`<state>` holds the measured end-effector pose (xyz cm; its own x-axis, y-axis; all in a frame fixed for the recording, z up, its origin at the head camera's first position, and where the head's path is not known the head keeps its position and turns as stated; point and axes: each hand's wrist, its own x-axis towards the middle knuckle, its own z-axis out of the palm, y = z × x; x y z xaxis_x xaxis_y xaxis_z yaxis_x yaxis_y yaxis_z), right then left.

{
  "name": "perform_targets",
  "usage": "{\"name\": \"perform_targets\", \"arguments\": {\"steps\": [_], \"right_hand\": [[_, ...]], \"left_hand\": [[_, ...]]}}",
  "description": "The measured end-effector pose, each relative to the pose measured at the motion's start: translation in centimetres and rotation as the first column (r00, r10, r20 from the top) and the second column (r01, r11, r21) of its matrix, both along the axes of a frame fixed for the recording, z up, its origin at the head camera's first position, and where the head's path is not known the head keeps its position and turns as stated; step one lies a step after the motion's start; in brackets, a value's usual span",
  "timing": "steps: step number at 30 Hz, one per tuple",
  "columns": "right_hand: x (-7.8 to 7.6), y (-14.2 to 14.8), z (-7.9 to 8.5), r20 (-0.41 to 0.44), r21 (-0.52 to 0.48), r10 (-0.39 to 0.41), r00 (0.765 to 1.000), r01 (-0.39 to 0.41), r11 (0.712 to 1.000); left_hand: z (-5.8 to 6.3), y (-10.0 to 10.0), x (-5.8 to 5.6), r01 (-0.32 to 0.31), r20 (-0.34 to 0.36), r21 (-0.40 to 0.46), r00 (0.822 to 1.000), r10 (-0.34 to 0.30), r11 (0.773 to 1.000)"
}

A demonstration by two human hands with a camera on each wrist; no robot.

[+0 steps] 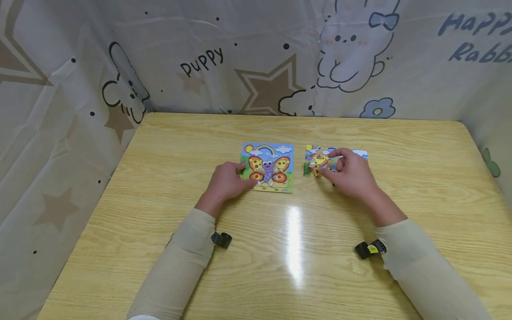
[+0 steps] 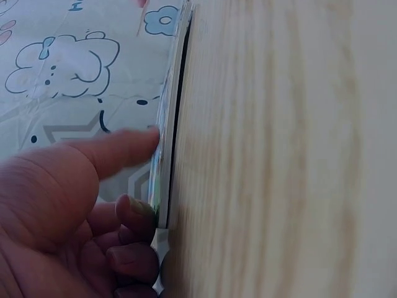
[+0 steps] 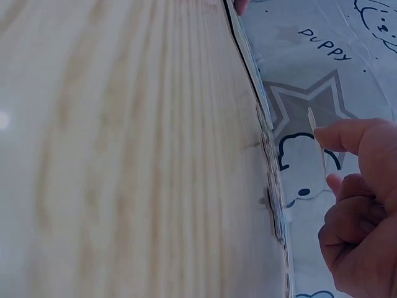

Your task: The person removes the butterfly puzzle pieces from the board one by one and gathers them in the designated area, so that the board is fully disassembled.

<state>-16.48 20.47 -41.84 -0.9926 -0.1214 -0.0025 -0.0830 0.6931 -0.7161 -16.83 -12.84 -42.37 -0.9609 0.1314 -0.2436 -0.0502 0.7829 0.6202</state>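
Observation:
A square butterfly puzzle board (image 1: pixel 276 153) lies on the table, showing a rainbow, sun and orange-winged butterfly. My left hand (image 1: pixel 228 181) is at its left edge, thumb laid over the lower left of the picture and fingers curled at the side; in the left wrist view the thumb (image 2: pixel 121 150) presses the face near the edge. My right hand (image 1: pixel 351 174) pinches a thin jigsaw piece (image 1: pixel 318 163) with an orange and yellow wing pattern between thumb and forefinger. In the right wrist view this piece (image 3: pixel 317 146) is held above the table, edge-on.
Several other jigsaw pieces (image 1: pixel 307 169) lie flat right of the board, partly hidden under my right hand. The light wooden table (image 1: pixel 256 249) reflects a bright streak. A printed curtain (image 1: pixel 200 40) hangs behind its far edge. Dark straps with small devices (image 1: pixel 370 250) sit on both wrists.

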Motion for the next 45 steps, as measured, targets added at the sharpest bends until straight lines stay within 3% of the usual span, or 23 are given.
{"name": "perform_targets", "arguments": {"steps": [26, 38, 45], "right_hand": [[2.0, 6.8, -0.1, 0.023, 0.031, -0.041, 0.999, 0.040, 0.999], [2.4, 9.1, -0.7, 0.039, 0.062, -0.033, 0.999, 0.031, 0.998], [2.4, 9.9, -1.0, 0.052, 0.070, -0.001, 0.999, -0.003, 0.998]], "left_hand": [[0.2, -0.4, 0.0, -0.023, -0.010, 0.030, 1.000, 0.023, 0.999], [0.2, -0.5, 0.0, 0.010, -0.009, 0.026, 1.000, -0.010, 1.000], [0.1, -1.0, -0.1, 0.086, -0.003, -0.006, 0.996, -0.086, 0.996]]}}
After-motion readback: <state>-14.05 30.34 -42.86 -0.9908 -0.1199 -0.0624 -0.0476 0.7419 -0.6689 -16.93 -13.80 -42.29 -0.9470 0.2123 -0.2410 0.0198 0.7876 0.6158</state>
